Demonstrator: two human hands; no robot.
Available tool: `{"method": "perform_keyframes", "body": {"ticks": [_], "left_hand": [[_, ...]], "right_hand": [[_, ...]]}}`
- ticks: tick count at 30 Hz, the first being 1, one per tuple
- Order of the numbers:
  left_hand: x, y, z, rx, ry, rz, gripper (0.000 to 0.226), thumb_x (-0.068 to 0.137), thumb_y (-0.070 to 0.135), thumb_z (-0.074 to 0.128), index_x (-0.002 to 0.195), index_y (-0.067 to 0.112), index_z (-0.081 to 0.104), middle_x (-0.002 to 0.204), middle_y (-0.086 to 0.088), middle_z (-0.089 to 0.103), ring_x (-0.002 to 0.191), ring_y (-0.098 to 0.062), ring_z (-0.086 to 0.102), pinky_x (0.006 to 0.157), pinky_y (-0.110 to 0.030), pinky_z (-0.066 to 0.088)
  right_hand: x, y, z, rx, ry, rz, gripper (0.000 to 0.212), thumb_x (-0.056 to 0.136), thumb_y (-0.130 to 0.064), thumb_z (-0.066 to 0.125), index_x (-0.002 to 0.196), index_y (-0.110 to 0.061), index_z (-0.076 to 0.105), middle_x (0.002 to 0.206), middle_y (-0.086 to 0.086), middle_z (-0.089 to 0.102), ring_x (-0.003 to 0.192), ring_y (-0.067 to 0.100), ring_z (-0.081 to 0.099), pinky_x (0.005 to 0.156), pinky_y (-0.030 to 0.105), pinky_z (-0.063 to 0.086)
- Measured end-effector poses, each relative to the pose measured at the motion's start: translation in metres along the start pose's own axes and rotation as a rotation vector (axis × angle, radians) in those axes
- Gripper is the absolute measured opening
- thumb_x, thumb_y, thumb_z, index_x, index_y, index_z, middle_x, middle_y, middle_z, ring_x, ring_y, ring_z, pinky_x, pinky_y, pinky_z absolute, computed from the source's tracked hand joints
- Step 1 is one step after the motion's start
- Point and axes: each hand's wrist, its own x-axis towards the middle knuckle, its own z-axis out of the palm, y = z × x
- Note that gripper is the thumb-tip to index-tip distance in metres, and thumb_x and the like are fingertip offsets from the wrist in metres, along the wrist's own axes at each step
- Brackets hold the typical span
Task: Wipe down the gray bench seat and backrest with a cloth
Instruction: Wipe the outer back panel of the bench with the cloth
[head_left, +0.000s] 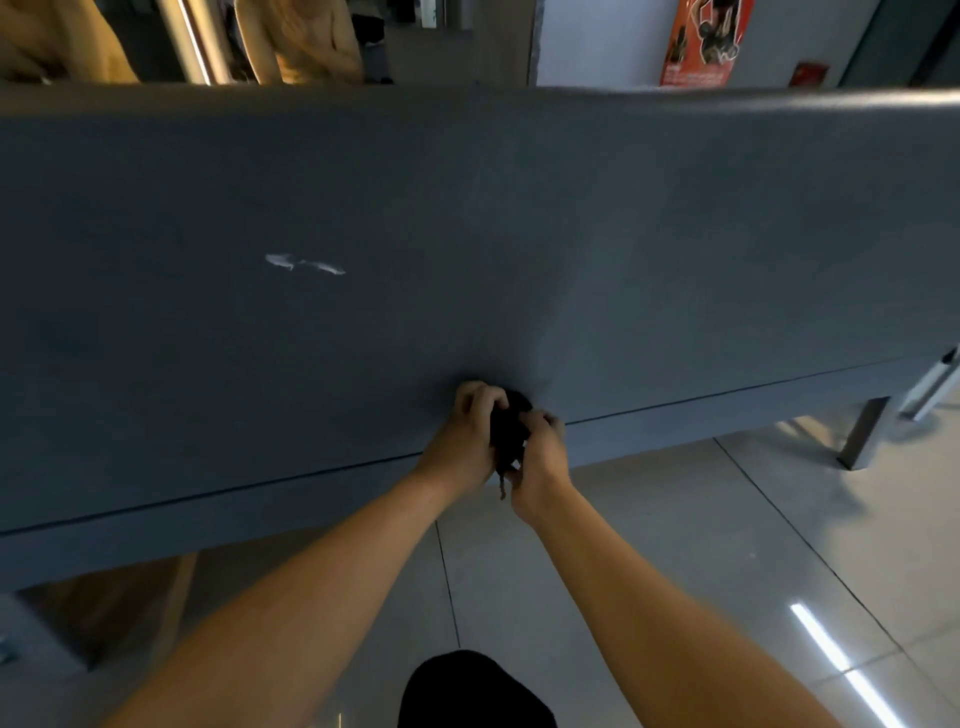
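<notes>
The gray bench fills most of the head view, its seat (260, 364) broad and flat and its backrest (519, 119) rising behind. A pale white scuff (306, 265) marks the seat left of centre. A small dark cloth (509, 428) is bunched between both hands over the seat's front edge. My left hand (465, 431) grips it from the left with curled fingers. My right hand (540, 465) holds it from the right, and a frayed end dangles below.
Glossy tiled floor (701, 545) lies below the bench, with a metal bench leg (862, 434) at right. A mirror (182, 41) above the backrest shows a person. A red poster (701, 41) hangs on the far wall. Something black (475, 691) sits at the bottom.
</notes>
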Motion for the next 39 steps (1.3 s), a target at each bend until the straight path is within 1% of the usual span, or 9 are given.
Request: {"method": "perform_keyframes", "body": {"ticks": [4, 7, 11, 14, 19, 25, 29, 34, 39], "left_hand": [[0.003, 0.001, -0.026, -0.061, -0.043, 0.042, 0.046, 0.093, 0.009, 0.060, 0.128, 0.032, 0.039, 0.132, -0.004, 0.053, 0.107, -0.022, 0.059, 0.087, -0.044, 0.057], [0.011, 0.003, -0.044, 0.066, -0.057, 0.128, 0.048, 0.094, 0.015, 0.062, 0.139, 0.026, 0.049, 0.143, -0.004, 0.054, 0.133, -0.025, 0.048, 0.109, -0.038, 0.043], [0.015, 0.006, -0.082, 0.374, 0.236, 0.487, 0.039, 0.090, 0.026, 0.059, 0.128, 0.020, 0.066, 0.154, -0.004, 0.048, 0.150, -0.026, 0.030, 0.125, -0.043, 0.011], [0.019, 0.010, -0.113, 0.491, 0.493, 0.535, 0.047, 0.088, 0.016, 0.062, 0.136, 0.016, 0.062, 0.164, -0.010, 0.031, 0.154, -0.032, 0.020, 0.126, -0.050, 0.009], [0.031, 0.003, -0.137, 0.625, 0.498, 0.483, 0.077, 0.091, 0.019, 0.059, 0.160, 0.014, 0.025, 0.171, -0.007, 0.004, 0.157, -0.026, 0.003, 0.126, -0.045, 0.010], [0.044, -0.012, -0.144, 0.672, 0.532, 0.570, 0.077, 0.091, 0.013, 0.061, 0.159, 0.007, 0.027, 0.168, -0.007, 0.018, 0.155, -0.024, 0.017, 0.126, -0.040, 0.018], [0.035, -0.002, -0.168, 0.605, 0.544, 0.684, 0.065, 0.088, 0.008, 0.066, 0.150, 0.011, 0.047, 0.164, -0.006, 0.031, 0.149, -0.024, 0.030, 0.120, -0.041, 0.029], [0.036, 0.027, -0.215, 0.669, 0.724, 0.618, 0.063, 0.092, 0.009, 0.052, 0.153, 0.018, 0.041, 0.169, -0.014, 0.012, 0.156, -0.034, 0.008, 0.126, -0.053, 0.001], [0.042, 0.017, -0.217, 0.747, 0.689, 0.586, 0.076, 0.094, 0.020, 0.060, 0.160, 0.021, 0.025, 0.170, -0.015, 0.002, 0.156, -0.035, 0.001, 0.126, -0.051, -0.006]], "right_hand": [[-0.022, -0.005, 0.021, 0.114, -0.062, 0.028, 0.018, 0.105, -0.023, 0.050, 0.120, -0.022, 0.061, 0.116, 0.009, 0.070, 0.109, 0.027, 0.066, 0.091, 0.048, 0.057], [-0.028, -0.013, 0.039, 0.131, -0.044, -0.081, 0.023, 0.104, -0.013, 0.054, 0.125, -0.018, 0.060, 0.121, 0.015, 0.069, 0.110, 0.030, 0.068, 0.094, 0.048, 0.058], [-0.034, -0.037, 0.055, 0.055, 0.082, -0.292, 0.020, 0.100, -0.010, 0.057, 0.119, -0.018, 0.061, 0.114, 0.014, 0.070, 0.103, 0.032, 0.070, 0.087, 0.049, 0.061], [-0.040, -0.059, 0.077, 0.011, 0.169, -0.381, 0.020, 0.098, -0.019, 0.061, 0.118, -0.023, 0.061, 0.114, 0.006, 0.070, 0.102, 0.027, 0.070, 0.087, 0.048, 0.061], [-0.058, -0.106, 0.115, -0.019, 0.193, -0.521, 0.025, 0.098, -0.018, 0.062, 0.122, -0.023, 0.060, 0.113, 0.000, 0.068, 0.101, 0.018, 0.067, 0.087, 0.035, 0.059], [-0.076, -0.126, 0.143, -0.065, 0.195, -0.778, 0.016, 0.097, -0.013, 0.062, 0.108, -0.025, 0.061, 0.106, -0.006, 0.067, 0.098, 0.011, 0.065, 0.084, 0.027, 0.056], [-0.069, -0.102, 0.148, -0.169, 0.255, -0.677, 0.020, 0.097, -0.010, 0.055, 0.107, -0.027, 0.055, 0.105, -0.001, 0.066, 0.095, 0.020, 0.066, 0.074, 0.032, 0.058], [-0.084, -0.119, 0.146, -0.186, 0.319, -0.556, 0.021, 0.094, -0.005, 0.054, 0.107, -0.021, 0.058, 0.107, 0.005, 0.066, 0.093, 0.022, 0.066, 0.072, 0.036, 0.059], [-0.109, -0.149, 0.159, -0.045, 0.369, -0.895, 0.014, 0.095, -0.015, 0.063, 0.105, -0.024, 0.065, 0.102, -0.010, 0.069, 0.097, 0.008, 0.065, 0.087, 0.026, 0.054]]}}
